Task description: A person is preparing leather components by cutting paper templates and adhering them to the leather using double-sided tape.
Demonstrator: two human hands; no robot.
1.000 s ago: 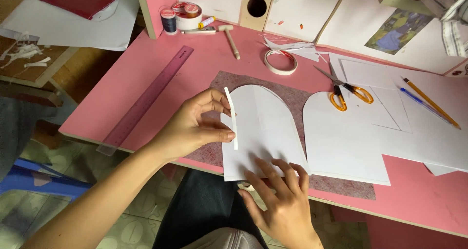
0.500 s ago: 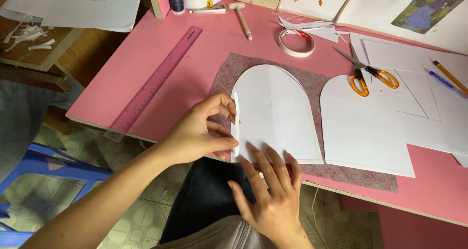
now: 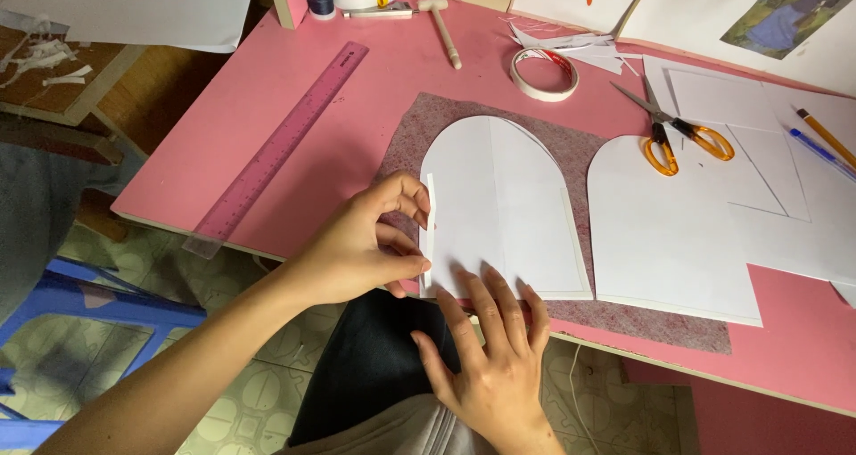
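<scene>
The ruler point(image 3: 276, 143) lies slantwise on the pink table point(image 3: 267, 116), untouched. Beside it the left hand point(image 3: 370, 245) pinches a narrow white strip point(image 3: 430, 228) against the left edge of the arched card point(image 3: 499, 210) — since a moment ago the strip has stayed at that edge, so it looks nearly seated. The strip's long axis runs away from the person, along the card's straight side; the arch points away. The right hand point(image 3: 495, 357) lies flat and open, fingertips pinning the card's near edge — scissors point(image 3: 678, 136) rest further right.

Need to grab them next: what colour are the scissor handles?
Orange, on the scissors; head view.
</scene>
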